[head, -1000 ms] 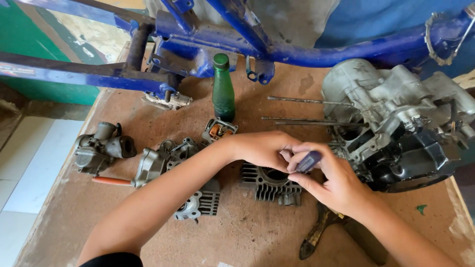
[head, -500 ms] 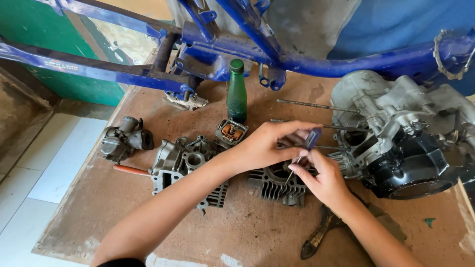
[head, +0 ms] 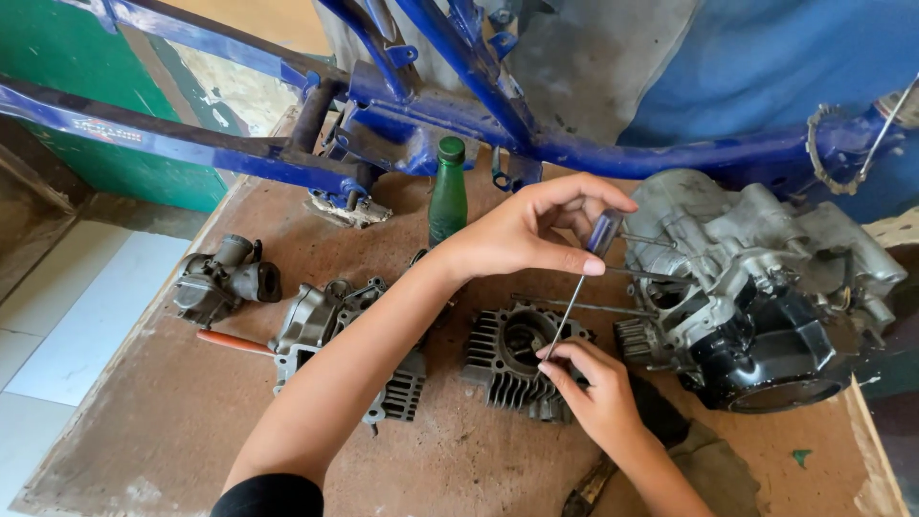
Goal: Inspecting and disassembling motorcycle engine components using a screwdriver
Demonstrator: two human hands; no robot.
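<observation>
My left hand (head: 522, 235) reaches across from the lower left and grips the bluish handle of a screwdriver (head: 604, 233) between thumb and fingers. The thin shaft slants down to the left toward a finned cylinder block (head: 498, 369) lying on the brown board. There my right hand (head: 593, 388) pinches the shaft's lower end with its fingertips, just above the block's bore. A grey and black engine case (head: 756, 287) with long studs lies right of both hands.
A blue motorcycle frame (head: 459, 115) spans the back, with a green bottle (head: 447, 201) standing under it. A carburetor (head: 222, 278), a cylinder head (head: 325, 330) and an orange-handled tool (head: 235, 342) lie at the left. Another tool (head: 586, 490) lies near the front edge.
My left hand has risen with the screwdriver handle, so the tool now stands steeply. My right hand has slid down to the shaft's lower end at the cylinder block.
</observation>
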